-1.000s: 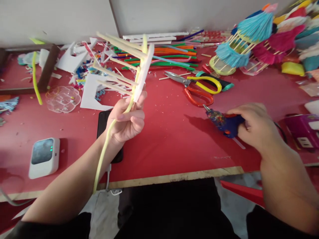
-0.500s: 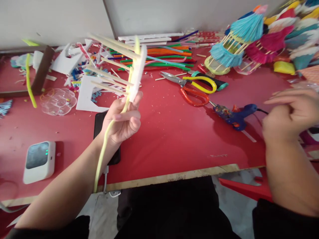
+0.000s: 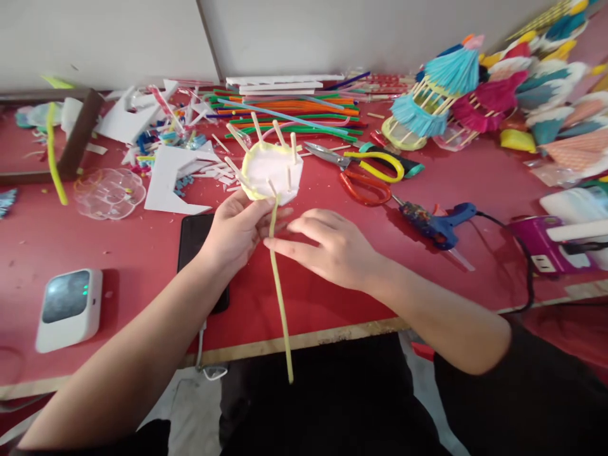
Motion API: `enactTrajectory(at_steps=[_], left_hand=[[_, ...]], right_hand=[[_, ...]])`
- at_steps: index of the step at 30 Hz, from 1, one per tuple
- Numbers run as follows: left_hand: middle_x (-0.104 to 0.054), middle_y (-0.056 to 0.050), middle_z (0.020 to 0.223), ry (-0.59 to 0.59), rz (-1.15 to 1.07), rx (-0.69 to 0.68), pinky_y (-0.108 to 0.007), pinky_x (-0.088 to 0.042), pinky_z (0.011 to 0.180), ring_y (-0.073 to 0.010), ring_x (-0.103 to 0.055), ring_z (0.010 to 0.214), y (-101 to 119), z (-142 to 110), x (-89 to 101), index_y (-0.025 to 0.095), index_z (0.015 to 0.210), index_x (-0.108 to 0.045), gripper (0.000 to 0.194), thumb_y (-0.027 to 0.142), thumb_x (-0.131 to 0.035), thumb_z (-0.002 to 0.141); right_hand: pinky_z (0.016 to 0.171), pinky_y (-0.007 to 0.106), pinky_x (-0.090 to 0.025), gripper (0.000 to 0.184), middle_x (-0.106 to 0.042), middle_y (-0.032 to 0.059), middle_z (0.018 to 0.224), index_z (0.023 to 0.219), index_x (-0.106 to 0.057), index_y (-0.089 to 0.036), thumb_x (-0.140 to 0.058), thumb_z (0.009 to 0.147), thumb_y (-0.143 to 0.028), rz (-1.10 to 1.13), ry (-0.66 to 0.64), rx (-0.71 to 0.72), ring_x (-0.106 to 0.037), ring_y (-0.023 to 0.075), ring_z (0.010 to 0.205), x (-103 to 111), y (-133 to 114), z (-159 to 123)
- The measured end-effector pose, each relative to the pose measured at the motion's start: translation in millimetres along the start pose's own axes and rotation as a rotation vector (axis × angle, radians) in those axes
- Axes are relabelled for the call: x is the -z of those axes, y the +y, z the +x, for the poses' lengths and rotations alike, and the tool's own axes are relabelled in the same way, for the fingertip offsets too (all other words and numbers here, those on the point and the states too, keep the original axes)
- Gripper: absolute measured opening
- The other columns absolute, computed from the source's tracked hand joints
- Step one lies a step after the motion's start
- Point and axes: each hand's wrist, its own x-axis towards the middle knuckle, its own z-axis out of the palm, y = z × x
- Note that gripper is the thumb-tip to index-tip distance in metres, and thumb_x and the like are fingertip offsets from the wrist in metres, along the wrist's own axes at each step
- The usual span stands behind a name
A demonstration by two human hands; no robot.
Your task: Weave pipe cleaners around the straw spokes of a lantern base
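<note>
My left hand (image 3: 237, 231) grips the near edge of a white foam disc (image 3: 270, 170), held tilted above the table. Several pale wooden sticks (image 3: 278, 133) stand up around the disc's rim. A yellow pipe cleaner (image 3: 284, 304) runs along the disc's left and far edge, and its loose end hangs down toward the table's front edge. My right hand (image 3: 332, 247) is beside my left hand, with its fingertips at the pipe cleaner just below the disc; they appear closed on it.
Scissors (image 3: 375, 168) and a blue glue gun (image 3: 437, 225) lie to the right. Behind are colourful pipe cleaners (image 3: 304, 104) and a blue fringed model (image 3: 422, 114). A phone (image 3: 194, 234) lies under my left forearm; a white device (image 3: 71, 310) sits far left.
My right hand has come from the far right to the pipe cleaner. My left hand has turned the disc so its sticks point upward, and the pipe cleaner's tail has swung right.
</note>
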Motion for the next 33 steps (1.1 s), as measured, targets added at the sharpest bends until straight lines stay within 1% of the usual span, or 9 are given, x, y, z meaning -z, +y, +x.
enactTrajectory(at_steps=[2,5,10,13,20,26,29,31,33], left_hand=[[-0.074,0.001,0.076,-0.030,0.005,-0.021,-0.026,-0.063,0.073,-0.0156,-0.076,0.072,-3,-1,-0.6,0.018,0.084,-0.068,0.015,0.019,-0.079,0.073],[-0.077,-0.001,0.082,-0.059,0.005,-0.055,-0.027,-0.063,0.078,-0.0161,-0.076,0.075,-6,-1,-1.7,0.017,0.088,-0.070,0.020,0.020,-0.081,0.072],[-0.079,-0.004,0.085,-0.081,0.021,-0.071,-0.029,-0.062,0.086,-0.0172,-0.076,0.082,-5,-3,-2.9,0.016,0.088,-0.073,0.017,0.023,-0.081,0.074],[-0.080,-0.004,0.088,-0.088,0.032,-0.059,-0.028,-0.061,0.085,-0.0175,-0.077,0.085,-5,-3,-2.9,0.017,0.087,-0.074,0.016,0.024,-0.081,0.074],[-0.080,-0.004,0.086,-0.075,0.037,-0.037,-0.023,-0.061,0.080,-0.0140,-0.076,0.077,-7,-4,-4.1,0.015,0.087,-0.074,0.017,0.021,-0.082,0.074],[-0.079,-0.004,0.084,-0.069,0.045,-0.043,-0.024,-0.062,0.079,-0.0145,-0.076,0.074,-5,-8,-6.1,0.014,0.083,-0.072,0.018,0.022,-0.084,0.072],[-0.079,-0.004,0.084,-0.090,0.060,-0.046,-0.024,-0.062,0.080,-0.0147,-0.077,0.073,-6,-8,-4.4,0.014,0.089,-0.073,0.022,0.023,-0.085,0.072],[-0.079,-0.005,0.084,-0.105,0.079,-0.044,-0.026,-0.062,0.082,-0.0157,-0.077,0.074,-7,-8,-3.2,0.014,0.093,-0.073,0.026,0.023,-0.085,0.072],[-0.079,-0.005,0.084,-0.103,0.095,-0.045,-0.028,-0.063,0.083,-0.0171,-0.078,0.076,-8,-7,-2.4,0.015,0.093,-0.073,0.027,0.025,-0.086,0.072]], right_hand=[[0.079,0.033,-0.056,0.021,-0.072,0.0025,0.091,0.112,-0.074,-0.026,-0.065,0.095,-0.019,0.037,0.013,0.001,-0.064,0.0166,0.085,-7,1,-4],[0.081,0.034,-0.058,0.014,-0.074,0.0034,0.093,0.102,-0.075,-0.025,-0.066,0.094,-0.019,0.144,0.070,-0.014,-0.067,0.0171,0.086,-2,1,-7],[0.086,0.038,-0.063,0.017,-0.076,0.0073,0.111,0.107,-0.072,-0.026,-0.064,0.095,-0.018,0.433,0.137,-0.082,-0.071,0.0189,0.103,13,8,-5],[0.084,0.037,-0.064,0.013,-0.078,0.0066,0.105,0.102,-0.072,-0.025,-0.062,0.095,-0.017,0.565,0.147,-0.137,-0.074,0.0181,0.099,16,15,-6],[0.083,0.034,-0.063,0.015,-0.077,0.0012,0.095,0.097,-0.072,-0.027,-0.057,0.099,-0.023,0.675,0.208,-0.392,-0.075,0.0170,0.092,17,23,-11],[0.080,0.035,-0.066,0.015,-0.077,-0.0009,0.090,0.093,-0.074,-0.028,-0.064,0.096,-0.039,0.747,0.340,-0.727,-0.076,0.0175,0.083,10,26,-11],[0.073,0.035,-0.067,0.013,-0.075,-0.0022,0.084,0.090,-0.074,-0.030,-0.070,0.092,-0.041,0.742,0.398,-0.796,-0.075,0.0168,0.074,4,32,-13],[0.064,0.034,-0.066,0.014,-0.074,-0.0026,0.082,0.092,-0.073,-0.031,-0.069,0.092,-0.044,0.782,0.393,-0.819,-0.074,0.0162,0.070,2,35,-14],[0.058,0.030,-0.064,0.016,-0.073,-0.0020,0.087,0.092,-0.072,-0.031,-0.071,0.090,-0.047,0.842,0.369,-0.827,-0.073,0.0156,0.071,3,36,-13]])
